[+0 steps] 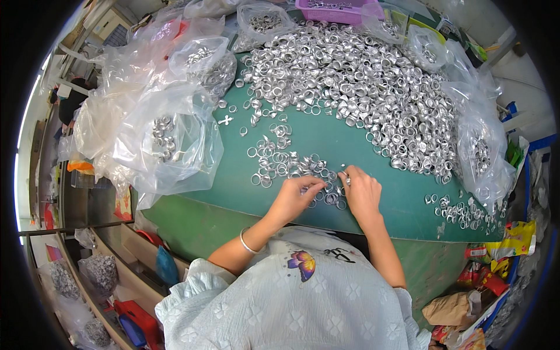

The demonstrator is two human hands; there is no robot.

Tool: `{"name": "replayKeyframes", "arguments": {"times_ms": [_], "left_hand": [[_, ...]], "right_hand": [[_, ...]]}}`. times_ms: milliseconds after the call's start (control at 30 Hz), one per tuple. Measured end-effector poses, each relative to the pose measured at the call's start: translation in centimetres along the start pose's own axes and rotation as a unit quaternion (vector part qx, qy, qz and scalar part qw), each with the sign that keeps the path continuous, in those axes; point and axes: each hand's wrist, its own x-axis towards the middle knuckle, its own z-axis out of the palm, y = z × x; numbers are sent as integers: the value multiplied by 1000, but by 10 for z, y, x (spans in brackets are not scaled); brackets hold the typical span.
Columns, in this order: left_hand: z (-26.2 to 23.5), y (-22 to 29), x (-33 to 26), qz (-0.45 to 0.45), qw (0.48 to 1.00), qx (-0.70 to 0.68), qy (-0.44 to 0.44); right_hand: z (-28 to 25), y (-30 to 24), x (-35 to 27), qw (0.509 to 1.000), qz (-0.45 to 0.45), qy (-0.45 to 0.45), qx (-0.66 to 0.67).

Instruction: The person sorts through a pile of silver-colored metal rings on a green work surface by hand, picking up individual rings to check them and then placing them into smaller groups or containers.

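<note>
Silvery metal rings [280, 163] lie in a loose small group on the green table mat [233, 195], right at my hands. My left hand [296, 197] is at the near edge of this group, thumb and fingertips pressed together; what they hold, if anything, is too small to make out. A short way to its right, my right hand [363, 192] pinches a ring [348, 181] between thumb and fingers. A large heap of similar rings [350, 76] covers the far middle and right of the table. A small silvery cross-shaped piece [225, 120] lies left of the group.
Clear plastic bags, one with rings inside [175, 137], crowd the table's left. Another bag [481, 146] stands at the right, beside a smaller ring pile [466, 213]. A purple basket [341, 13] sits at the back. Open drawers [131, 245] hold bags lower left; packets [510, 239] lie lower right.
</note>
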Motion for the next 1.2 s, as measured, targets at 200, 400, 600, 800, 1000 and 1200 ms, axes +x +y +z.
{"name": "replayKeyframes", "arguments": {"times_ms": [200,400,600,800,1000,1200], "left_hand": [[4,12,-3,26,996,-80,3],[20,29,0,48,979,-178,-81],[18,28,-1,97,988,-104,-62],[0,13,-2,-82,905,-403,-109],[-6,3,-4,-131,833,-509,-171],[5,-3,1,-4,992,-113,-50]], "right_hand": [[-22,5,-8,672,229,-109,696],[-23,-9,-28,463,283,-182,820],[-25,-18,-27,541,286,-133,780],[-27,5,-28,830,231,-9,508],[-24,0,-27,995,42,-23,83],[-18,4,-28,990,50,5,132]]}}
